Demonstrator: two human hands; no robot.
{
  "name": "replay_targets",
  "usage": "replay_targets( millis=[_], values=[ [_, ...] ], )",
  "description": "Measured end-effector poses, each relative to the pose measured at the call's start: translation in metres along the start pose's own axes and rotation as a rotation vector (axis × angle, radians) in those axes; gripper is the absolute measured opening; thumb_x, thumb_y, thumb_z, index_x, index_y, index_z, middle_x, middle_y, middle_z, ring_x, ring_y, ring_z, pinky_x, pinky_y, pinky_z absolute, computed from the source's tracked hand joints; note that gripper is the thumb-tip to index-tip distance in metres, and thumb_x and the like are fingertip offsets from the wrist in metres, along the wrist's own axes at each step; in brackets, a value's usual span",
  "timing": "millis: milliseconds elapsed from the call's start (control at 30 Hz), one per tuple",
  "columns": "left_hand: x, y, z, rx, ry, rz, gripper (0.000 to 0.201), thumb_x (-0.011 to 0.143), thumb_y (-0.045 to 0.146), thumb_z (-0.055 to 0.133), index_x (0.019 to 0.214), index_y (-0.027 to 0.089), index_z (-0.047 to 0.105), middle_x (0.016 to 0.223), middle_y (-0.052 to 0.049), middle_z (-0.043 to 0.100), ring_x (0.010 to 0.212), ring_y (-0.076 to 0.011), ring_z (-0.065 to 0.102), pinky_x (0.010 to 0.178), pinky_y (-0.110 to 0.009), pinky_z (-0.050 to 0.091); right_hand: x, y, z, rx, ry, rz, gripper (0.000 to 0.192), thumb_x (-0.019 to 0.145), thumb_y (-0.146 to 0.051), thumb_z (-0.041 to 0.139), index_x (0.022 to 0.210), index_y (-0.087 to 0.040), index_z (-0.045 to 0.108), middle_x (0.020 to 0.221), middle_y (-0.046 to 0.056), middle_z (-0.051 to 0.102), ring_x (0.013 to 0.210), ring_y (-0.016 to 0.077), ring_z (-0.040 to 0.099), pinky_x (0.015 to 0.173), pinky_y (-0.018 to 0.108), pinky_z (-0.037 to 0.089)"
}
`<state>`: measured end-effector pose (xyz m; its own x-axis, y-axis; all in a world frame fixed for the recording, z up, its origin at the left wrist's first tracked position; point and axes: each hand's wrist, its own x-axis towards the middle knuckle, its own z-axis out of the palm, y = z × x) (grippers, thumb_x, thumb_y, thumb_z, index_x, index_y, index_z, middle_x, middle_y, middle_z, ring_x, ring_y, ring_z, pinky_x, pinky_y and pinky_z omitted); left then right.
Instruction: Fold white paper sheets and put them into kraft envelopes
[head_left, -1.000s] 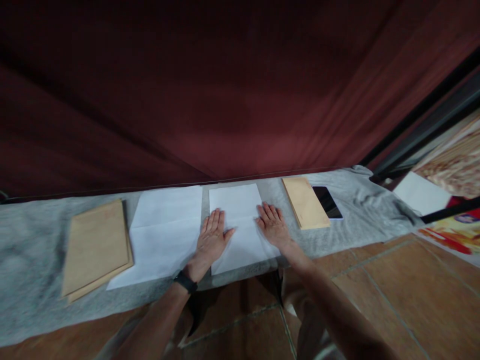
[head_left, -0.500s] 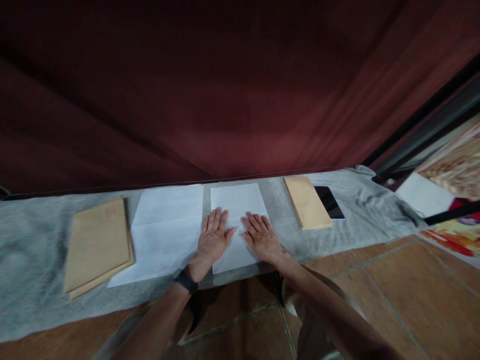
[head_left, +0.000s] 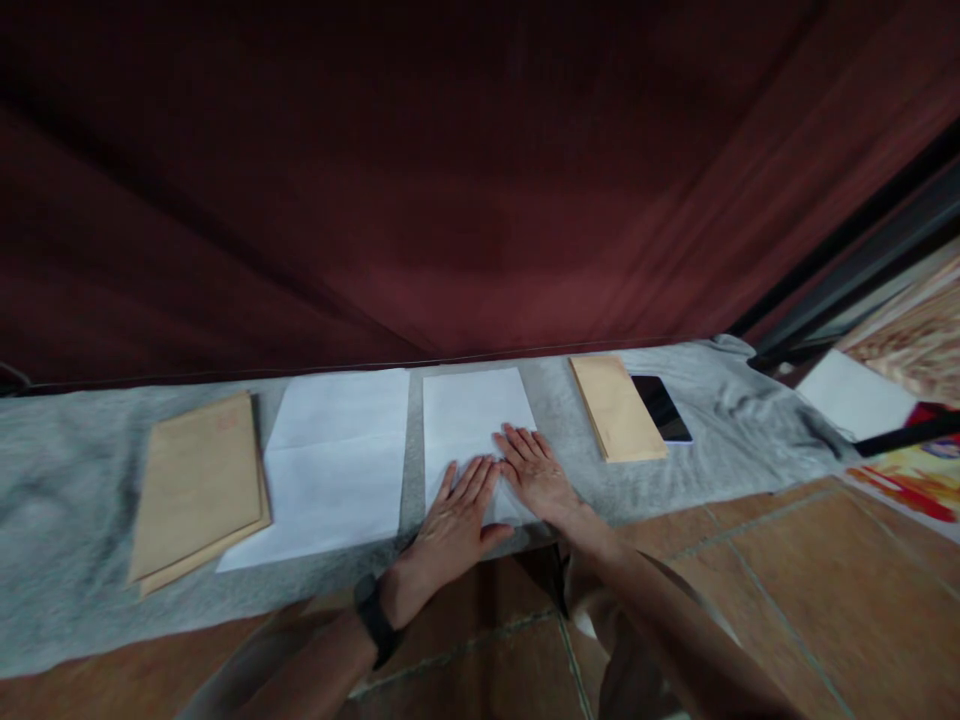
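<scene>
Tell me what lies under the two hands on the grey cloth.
Both the left hand and right hand press flat on a white sheet of paper, which lies on the grey cloth. The paper's near edge is covered.

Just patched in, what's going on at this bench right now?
A person has both hands flat on a white sheet of paper lying on a grey cloth. The left hand presses its near edge; the right hand rests beside it, fingers spread. To the left lie a larger white sheet and a stack of brown envelopes. To the right are another brown envelope and a phone.
</scene>
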<state>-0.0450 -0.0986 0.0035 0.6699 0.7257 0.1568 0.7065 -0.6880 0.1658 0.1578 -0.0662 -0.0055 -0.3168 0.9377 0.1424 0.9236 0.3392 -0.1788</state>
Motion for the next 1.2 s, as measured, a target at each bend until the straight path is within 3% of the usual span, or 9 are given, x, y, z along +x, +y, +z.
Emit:
replay_targets(
  millis=[233, 533, 1000, 1200],
  values=[
    [-0.008, -0.013, -0.009, 0.023, -0.01, 0.014, 0.08, 0.095, 0.068, 0.048, 0.158, 0.021, 0.037, 0.165, -0.016, 0.035, 0.155, -0.0322, 0.027, 0.126, -0.06, 0.014, 0.0, 0.015, -0.002, 0.005, -0.004, 0.066, 0.052, 0.108, -0.04, 0.038, 0.158, -0.025, 0.04, 0.166, 0.006, 0.035, 0.154, 0.0254, 0.031, 0.126, 0.051, 0.025],
    [-0.017, -0.016, -0.023, -0.025, -0.062, 0.073, 0.063, 0.092, 0.042, 0.061, 0.151, 0.023, 0.048, 0.163, -0.013, 0.041, 0.154, -0.0311, 0.031, 0.127, -0.058, 0.019, -0.002, 0.031, -0.008, 0.0, -0.048, 0.123, 0.053, 0.108, -0.042, 0.038, 0.158, -0.025, 0.04, 0.166, 0.006, 0.034, 0.154, 0.0244, 0.03, 0.125, 0.049, 0.024],
    [-0.023, -0.026, -0.028, -0.116, -0.115, 0.042, 0.07, 0.08, 0.012, 0.059, 0.149, 0.025, 0.051, 0.158, -0.006, 0.048, 0.149, -0.0239, 0.041, 0.126, -0.049, 0.03, -0.002, 0.066, -0.015, 0.132, -0.048, -0.043, 0.049, 0.106, -0.032, 0.043, 0.154, -0.023, 0.047, 0.162, 0.006, 0.043, 0.15, 0.022, 0.039, 0.124, 0.047, 0.034],
    [-0.019, -0.049, -0.035, -0.283, -0.129, -0.08, 0.038, 0.096, 0.024, 0.055, 0.13, 0.023, 0.069, 0.147, -0.007, 0.061, 0.138, -0.0221, 0.055, 0.117, -0.041, 0.046, -0.004, 0.081, -0.027, 0.292, -0.11, -0.098, 0.055, 0.098, -0.009, 0.041, 0.149, -0.025, 0.054, 0.158, 0.003, 0.048, 0.149, 0.0168, 0.041, 0.125, 0.043, 0.033]
  ],
)
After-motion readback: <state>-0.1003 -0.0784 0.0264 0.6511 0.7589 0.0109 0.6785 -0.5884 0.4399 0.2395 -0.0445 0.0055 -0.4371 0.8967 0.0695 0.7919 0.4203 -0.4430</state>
